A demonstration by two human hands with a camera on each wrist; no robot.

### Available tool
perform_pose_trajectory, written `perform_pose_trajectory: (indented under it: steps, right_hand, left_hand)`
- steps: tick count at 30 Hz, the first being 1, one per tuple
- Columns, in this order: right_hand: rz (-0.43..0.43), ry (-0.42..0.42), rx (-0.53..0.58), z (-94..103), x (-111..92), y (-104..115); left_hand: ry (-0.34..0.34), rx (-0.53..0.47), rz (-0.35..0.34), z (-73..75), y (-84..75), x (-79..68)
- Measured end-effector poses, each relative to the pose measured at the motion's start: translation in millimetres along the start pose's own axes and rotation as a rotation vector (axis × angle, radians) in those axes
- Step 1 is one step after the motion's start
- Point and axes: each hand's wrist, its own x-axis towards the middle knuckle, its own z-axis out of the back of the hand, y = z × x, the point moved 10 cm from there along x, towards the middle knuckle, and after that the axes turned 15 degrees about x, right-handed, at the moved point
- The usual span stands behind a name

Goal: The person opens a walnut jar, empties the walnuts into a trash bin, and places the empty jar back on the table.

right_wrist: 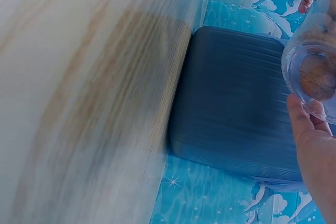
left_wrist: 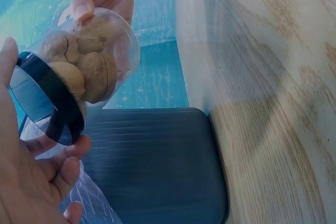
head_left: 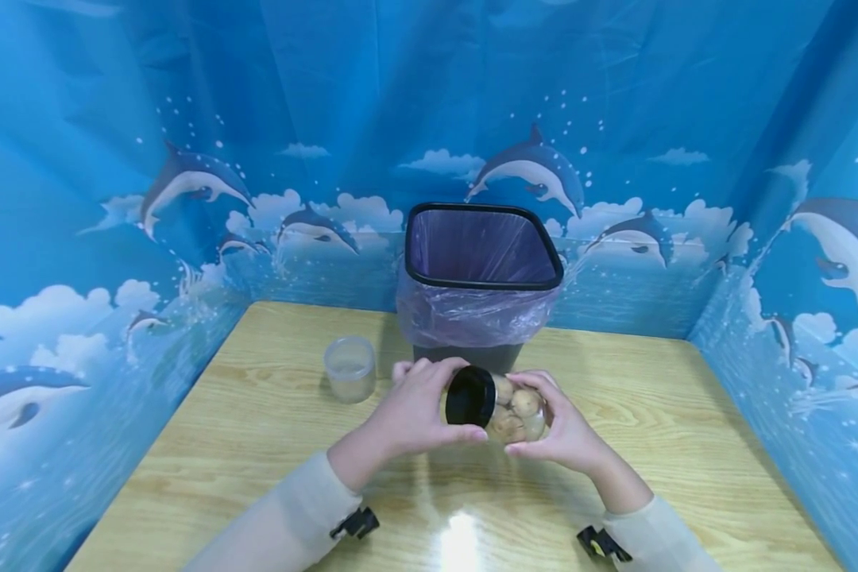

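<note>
A clear jar with a black lid is held tilted on its side above the table, its lid end toward the left. Several tan, round nuts that look like walnuts lie inside it. My left hand grips the lid, thumb and fingers on opposite sides of the rim. Around the jar's base end curls my right hand, whose fingertips touch the clear wall in the right wrist view. The lid is on the jar.
Behind the hands stands a dark grey bin lined with a purple plastic bag under a black rim. A clear plastic cup sits left of it on the wooden table. A blue dolphin-print curtain surrounds the table's back and sides.
</note>
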Motion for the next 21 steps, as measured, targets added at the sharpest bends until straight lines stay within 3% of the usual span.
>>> perform_pose_trajectory:
  steps: [12,21]
  right_hand:
    - [-0.024,-0.006,-0.020,0.7,-1,-1]
    - [-0.018,-0.003,-0.027,1.8,0,0]
  left_hand:
    - [0.000,0.041,0.000,-1.8,0.6,-3.1]
    - [-0.094,0.194,-0.157,13.6,-6.8,-3.7]
